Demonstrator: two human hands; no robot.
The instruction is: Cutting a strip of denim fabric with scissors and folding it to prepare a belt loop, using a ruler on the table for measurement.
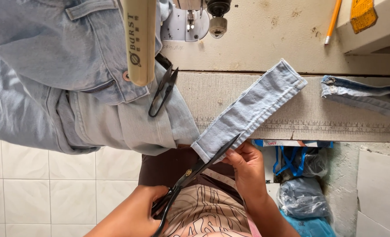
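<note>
My left hand [135, 215] grips the handles of black scissors [195, 169]. Their blades reach up and to the right, against the near end of a light blue denim strip [252, 107]. My right hand [247, 169] pinches that strip's lower end, fingers beside the blade tips. The strip slants up to the right across the edge of the beige work table [265, 39]. Whether the blades are cutting into the cloth I cannot tell.
Light blue jeans [50, 66] are heaped on the table's left, with small black thread snips [162, 90] on them. A sewing machine's needle area [190, 19] is at the top. An orange pencil [333, 19], a second denim piece [361, 94] and plastic bags [302, 197] lie to the right.
</note>
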